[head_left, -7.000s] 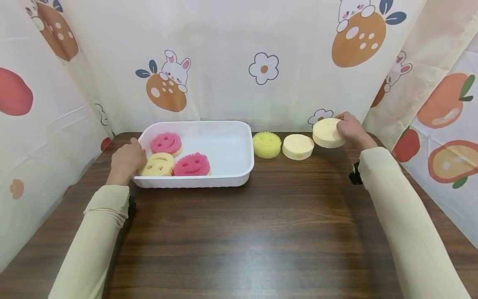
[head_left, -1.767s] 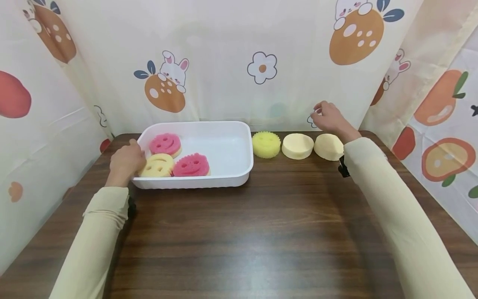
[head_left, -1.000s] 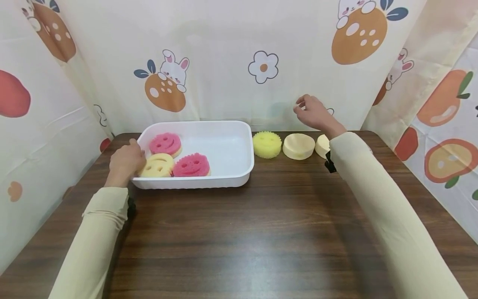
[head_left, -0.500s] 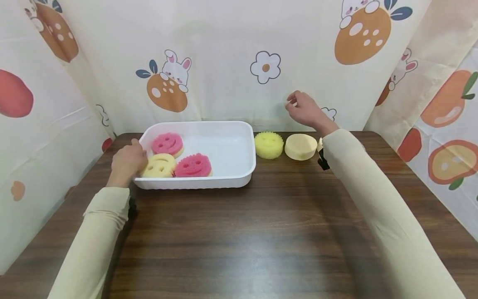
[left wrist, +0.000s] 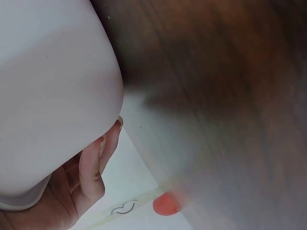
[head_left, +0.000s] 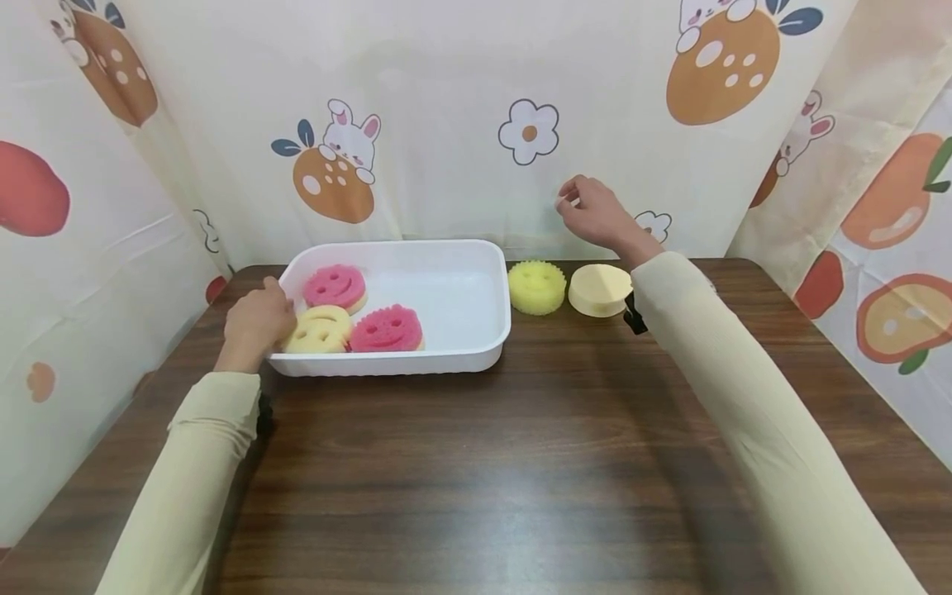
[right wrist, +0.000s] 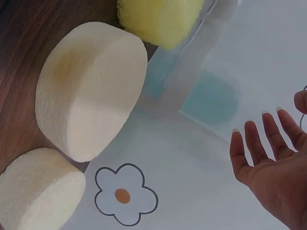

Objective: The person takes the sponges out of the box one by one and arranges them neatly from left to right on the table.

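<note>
Gripping the left end of the white tray [head_left: 468,361], the left hand [head_left: 256,324] is curling around its wall; right of the tray, the right hand [head_left: 593,213] is hovering, its fingers [right wrist: 255,143] loosely bent and holding nothing. Two pink sponges [head_left: 385,329] and a pale yellow sponge [head_left: 320,329] are lying inside the tray; a bright yellow sponge [head_left: 537,287] is sitting just right of it, two cream sponges [head_left: 598,292] farther right

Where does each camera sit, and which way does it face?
Head: on the head, facing forward and down at the white tray; left hand, right hand and sleeves show.
Left wrist: on that wrist, facing the tray's outside; left hand shows.
Right wrist: on that wrist, facing cream sponges; right hand shows.
Head and right wrist both show the yellow sponge.
</note>
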`<state>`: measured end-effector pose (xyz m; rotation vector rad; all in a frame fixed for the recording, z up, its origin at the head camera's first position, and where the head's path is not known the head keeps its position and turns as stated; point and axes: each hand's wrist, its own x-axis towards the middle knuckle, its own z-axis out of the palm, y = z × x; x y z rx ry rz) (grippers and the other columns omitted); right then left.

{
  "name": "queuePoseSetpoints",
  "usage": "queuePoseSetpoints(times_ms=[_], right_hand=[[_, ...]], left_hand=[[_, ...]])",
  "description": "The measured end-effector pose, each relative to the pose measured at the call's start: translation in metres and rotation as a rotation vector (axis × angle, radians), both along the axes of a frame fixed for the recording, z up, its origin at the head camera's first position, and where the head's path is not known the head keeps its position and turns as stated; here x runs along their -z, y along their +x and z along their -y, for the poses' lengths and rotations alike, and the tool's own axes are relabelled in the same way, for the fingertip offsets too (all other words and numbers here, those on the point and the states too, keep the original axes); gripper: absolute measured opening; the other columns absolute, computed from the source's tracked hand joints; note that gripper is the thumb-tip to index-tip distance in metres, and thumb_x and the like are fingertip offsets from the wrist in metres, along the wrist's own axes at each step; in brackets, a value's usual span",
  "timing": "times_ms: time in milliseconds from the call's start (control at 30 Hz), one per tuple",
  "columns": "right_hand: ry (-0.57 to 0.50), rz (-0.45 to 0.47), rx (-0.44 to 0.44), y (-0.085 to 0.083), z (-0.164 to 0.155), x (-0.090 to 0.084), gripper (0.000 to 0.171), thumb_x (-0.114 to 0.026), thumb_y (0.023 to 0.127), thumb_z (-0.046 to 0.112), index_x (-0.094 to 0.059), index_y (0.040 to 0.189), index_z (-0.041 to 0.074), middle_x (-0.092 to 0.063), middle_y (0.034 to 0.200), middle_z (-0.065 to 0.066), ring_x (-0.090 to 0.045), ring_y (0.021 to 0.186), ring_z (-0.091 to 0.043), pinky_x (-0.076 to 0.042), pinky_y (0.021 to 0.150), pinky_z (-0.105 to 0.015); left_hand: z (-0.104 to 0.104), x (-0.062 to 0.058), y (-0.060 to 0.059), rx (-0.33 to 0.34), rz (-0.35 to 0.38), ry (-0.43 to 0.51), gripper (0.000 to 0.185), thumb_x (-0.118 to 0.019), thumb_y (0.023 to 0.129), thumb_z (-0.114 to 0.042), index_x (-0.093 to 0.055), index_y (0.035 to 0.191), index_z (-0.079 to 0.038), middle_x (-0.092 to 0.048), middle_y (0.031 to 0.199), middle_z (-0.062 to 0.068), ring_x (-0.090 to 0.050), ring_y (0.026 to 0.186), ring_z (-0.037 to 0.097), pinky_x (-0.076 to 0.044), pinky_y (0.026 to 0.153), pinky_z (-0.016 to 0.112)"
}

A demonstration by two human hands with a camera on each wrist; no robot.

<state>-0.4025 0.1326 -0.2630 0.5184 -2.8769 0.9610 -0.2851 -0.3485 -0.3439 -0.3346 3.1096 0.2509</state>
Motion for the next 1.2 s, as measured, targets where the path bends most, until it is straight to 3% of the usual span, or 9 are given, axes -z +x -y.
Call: queuePoseSetpoints(times_ms=[600, 1200], right_hand=[[-0.032, -0.046, -0.010, 0.004, 0.023, -0.010, 0.041, -0.037, 0.103, 0.032, -0.049, 0.131, 0.003, -0.050, 0.138, -0.017, -0.050, 0.125, -0.033, -0.042, 0.106, -0.047], [-0.023, -0.039, -0.075, 0.002, 0.046, -0.015, 0.039, -0.042, 0.103, 0.032, -0.054, 0.129, 0.006, -0.055, 0.135, -0.014, -0.053, 0.122, -0.030, -0.044, 0.105, -0.044]], left_hand=[[0.000, -0.001, -0.001, -0.005, -0.004, 0.006, 0.055, -0.038, 0.103, -0.022, -0.027, 0.136, 0.020, -0.056, 0.103, 0.039, -0.058, 0.085, 0.045, -0.050, 0.077, 0.059], [-0.002, -0.001, 0.001, 0.001, 0.009, 0.010, 0.059, -0.038, 0.103, -0.022, -0.023, 0.140, 0.021, -0.056, 0.103, 0.039, -0.057, 0.084, 0.044, -0.051, 0.076, 0.058]])
